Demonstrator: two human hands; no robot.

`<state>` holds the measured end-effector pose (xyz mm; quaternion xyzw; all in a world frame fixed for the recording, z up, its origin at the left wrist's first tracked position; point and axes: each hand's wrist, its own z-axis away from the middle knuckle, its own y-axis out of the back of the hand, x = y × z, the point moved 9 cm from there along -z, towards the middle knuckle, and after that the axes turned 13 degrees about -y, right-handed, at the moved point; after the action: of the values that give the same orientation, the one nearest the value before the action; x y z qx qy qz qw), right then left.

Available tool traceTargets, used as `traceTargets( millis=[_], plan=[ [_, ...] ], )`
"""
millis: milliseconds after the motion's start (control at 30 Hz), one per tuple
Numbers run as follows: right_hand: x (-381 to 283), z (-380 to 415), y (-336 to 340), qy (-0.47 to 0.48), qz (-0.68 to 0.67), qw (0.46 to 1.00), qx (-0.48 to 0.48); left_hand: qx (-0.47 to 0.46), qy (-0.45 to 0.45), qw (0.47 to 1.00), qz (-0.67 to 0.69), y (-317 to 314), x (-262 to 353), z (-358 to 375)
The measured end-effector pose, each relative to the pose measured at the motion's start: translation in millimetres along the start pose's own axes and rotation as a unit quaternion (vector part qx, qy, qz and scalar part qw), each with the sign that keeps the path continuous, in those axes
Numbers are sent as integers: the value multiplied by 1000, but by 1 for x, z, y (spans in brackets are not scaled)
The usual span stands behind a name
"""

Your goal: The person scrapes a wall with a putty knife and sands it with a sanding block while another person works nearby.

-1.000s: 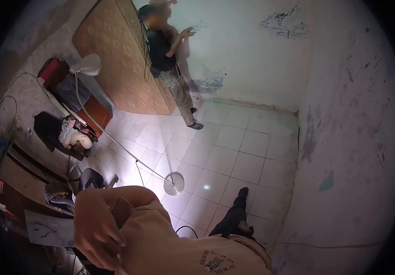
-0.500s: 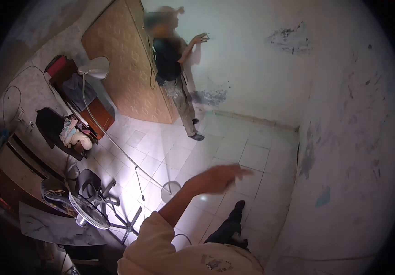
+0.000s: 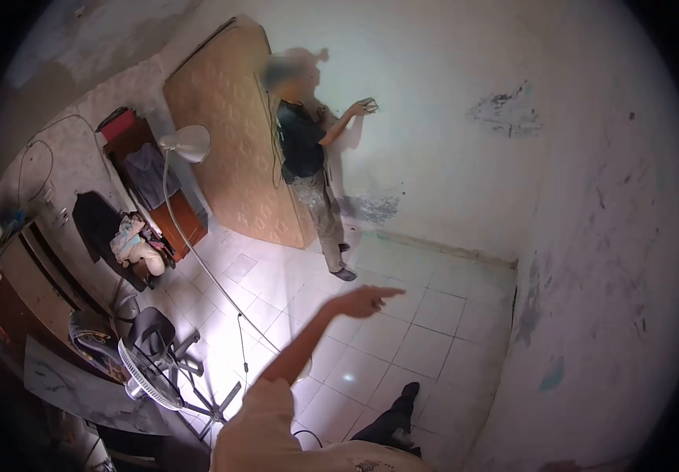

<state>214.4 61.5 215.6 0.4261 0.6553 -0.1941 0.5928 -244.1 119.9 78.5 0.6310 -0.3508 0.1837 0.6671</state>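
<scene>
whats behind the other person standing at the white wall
A tall tan patterned panel leans against the wall behind the person, beside a floor lamp. The panel's right edge is covered by the person's body.

My cream long sleeve (image 3: 272, 393) is showing against the white square-tiled floor (image 3: 426, 315); the tan embossed floral board (image 3: 241, 157) is leaning by the white, grey-smudged wall (image 3: 434, 118).

The person's left arm (image 3: 296, 358) is stretched out in front, bare below a pale sleeve (image 3: 264, 413). The left hand (image 3: 364, 300) is open and empty, with one finger pointing forward and the others loosely bent. The right hand does not show.
</scene>
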Motion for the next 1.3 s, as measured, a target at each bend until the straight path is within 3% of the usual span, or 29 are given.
traceTargets(
  millis=[33,67,133,233,267,333,367,433,500,567,700,767,800,867,933,1000,1067,1133,1200,1300],
  plan=[
    [7,-1,7,-11,8,997,80,-7,-2,999,42,-39,-1,-1],
    [15,-2,4,-16,8,997,80,-12,-3,996,83,-72,-2,-3],
    [28,5,22,15,-66,978,195,-69,-11,989,131,-129,23,-4],
    [55,11,23,-12,-164,956,244,-58,24,973,222,-179,52,-9],
    [62,13,21,-18,-162,956,246,-44,-7,969,242,-195,60,-17],
    [104,29,30,-83,-263,899,338,-30,-69,963,259,-226,86,-34],
    [145,44,34,-98,-413,828,366,-30,-101,961,256,-235,109,-41],
    [171,75,51,-133,-340,830,421,-76,-113,952,275,-249,148,-54],
    [152,85,54,-165,-266,824,473,-122,-127,941,289,-252,180,-60],
    [88,60,41,-72,-198,903,375,-121,-163,942,267,-249,202,-62],
    [77,74,60,-85,-100,884,448,-79,-181,927,320,-250,209,-61],
    [51,82,67,3,-90,896,435,42,-192,918,345,-243,198,-64],
    [60,99,79,-3,-88,892,444,31,-191,917,349,-250,196,-64],
    [78,166,108,17,-193,816,545,52,-227,911,341,-253,203,-73],
    [10,158,98,194,-184,900,344,-16,-247,916,316,-275,213,-88],
    [-46,154,83,253,-127,888,363,-64,-263,913,306,-292,242,-98],
    [-74,164,77,282,14,845,454,-119,-230,897,357,-316,275,-107],
    [-94,155,71,286,73,841,453,-184,-207,879,388,-354,306,-109],
    [-107,140,67,287,93,845,442,-116,-250,899,339,-367,333,-114],
    [-106,143,66,295,100,822,477,-114,-282,874,378,-401,358,-114]
  ],
)
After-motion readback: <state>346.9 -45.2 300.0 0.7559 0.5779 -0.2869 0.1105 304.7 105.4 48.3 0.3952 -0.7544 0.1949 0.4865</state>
